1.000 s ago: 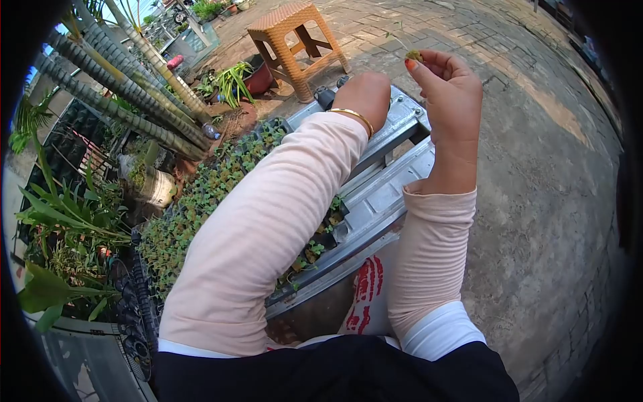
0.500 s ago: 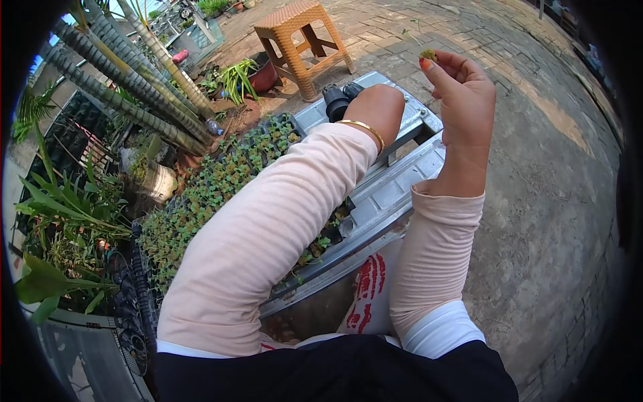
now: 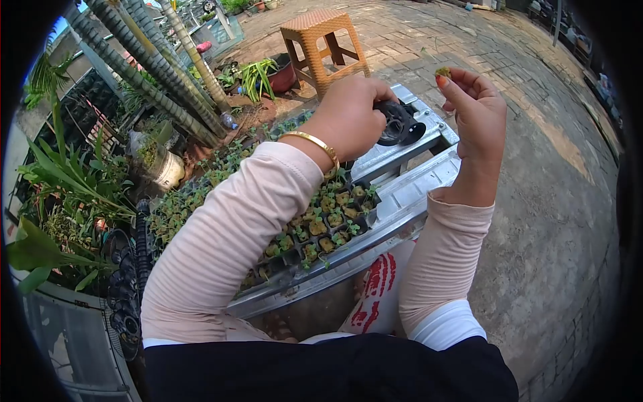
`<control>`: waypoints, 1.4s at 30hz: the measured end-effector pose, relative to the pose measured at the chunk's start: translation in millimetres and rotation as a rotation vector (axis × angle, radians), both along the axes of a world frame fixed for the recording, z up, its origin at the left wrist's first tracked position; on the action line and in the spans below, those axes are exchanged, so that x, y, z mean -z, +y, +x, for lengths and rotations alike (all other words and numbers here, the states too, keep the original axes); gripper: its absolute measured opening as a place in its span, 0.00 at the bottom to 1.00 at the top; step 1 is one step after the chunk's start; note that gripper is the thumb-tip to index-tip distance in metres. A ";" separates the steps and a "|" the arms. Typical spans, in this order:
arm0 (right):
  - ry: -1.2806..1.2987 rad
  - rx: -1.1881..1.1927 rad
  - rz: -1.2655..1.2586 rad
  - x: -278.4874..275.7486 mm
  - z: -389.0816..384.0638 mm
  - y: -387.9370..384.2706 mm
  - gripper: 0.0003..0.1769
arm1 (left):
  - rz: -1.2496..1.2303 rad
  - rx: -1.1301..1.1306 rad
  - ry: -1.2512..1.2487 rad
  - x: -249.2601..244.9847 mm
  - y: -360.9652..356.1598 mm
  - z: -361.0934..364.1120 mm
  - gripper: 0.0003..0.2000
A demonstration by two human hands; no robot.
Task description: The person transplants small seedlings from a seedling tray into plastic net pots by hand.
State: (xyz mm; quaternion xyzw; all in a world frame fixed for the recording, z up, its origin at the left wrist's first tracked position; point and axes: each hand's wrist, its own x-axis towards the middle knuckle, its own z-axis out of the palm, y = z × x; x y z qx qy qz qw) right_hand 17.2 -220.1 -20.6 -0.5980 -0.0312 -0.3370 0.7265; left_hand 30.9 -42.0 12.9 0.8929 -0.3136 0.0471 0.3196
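Observation:
My left hand [image 3: 351,117], with a gold bangle at its wrist, is closed at the edge of a black plastic net cup [image 3: 400,126] above the metal table. The cup is tilted, its open, slotted side partly showing; fingertips are partly hidden. Raised on the right, my right hand [image 3: 479,110] pinches a small brownish-green seedling plug [image 3: 443,72] between thumb and fingers. Below my left forearm spreads a black seedling tray [image 3: 290,258] with several spongy plugs bearing small green sprouts.
The tray rests on a ridged metal table [image 3: 395,194]. Beyond stand a brown woven-pattern plastic stool [image 3: 315,25] and a red planter [image 3: 284,75]. To the left are ringed palm trunks [image 3: 144,74], a white bucket [image 3: 166,171] and stacked black cups [image 3: 120,288]. Paving [image 3: 536,221] lies to the right.
My left hand has pulled back left and taken hold of a black cup that stood on the table. My right hand still pinches the plug, slightly lower in view. The view has shifted slightly.

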 end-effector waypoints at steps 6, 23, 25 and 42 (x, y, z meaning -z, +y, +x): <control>-0.093 -0.238 -0.033 -19.4 -17.0 44.7 0.14 | -0.831 -0.016 0.562 -36.5 121.0 -57.5 0.19; -0.263 -0.667 -0.384 -25.4 -105.6 225.4 0.13 | -1.593 -0.069 0.483 15.2 267.2 -209.0 0.23; -0.259 -0.648 -0.441 -26.1 -116.9 240.2 0.13 | -1.662 -0.042 0.471 22.9 277.4 -214.3 0.21; -0.762 -0.332 -0.800 -16.6 -138.7 297.6 0.15 | -1.859 0.035 0.458 43.5 295.0 -227.5 0.19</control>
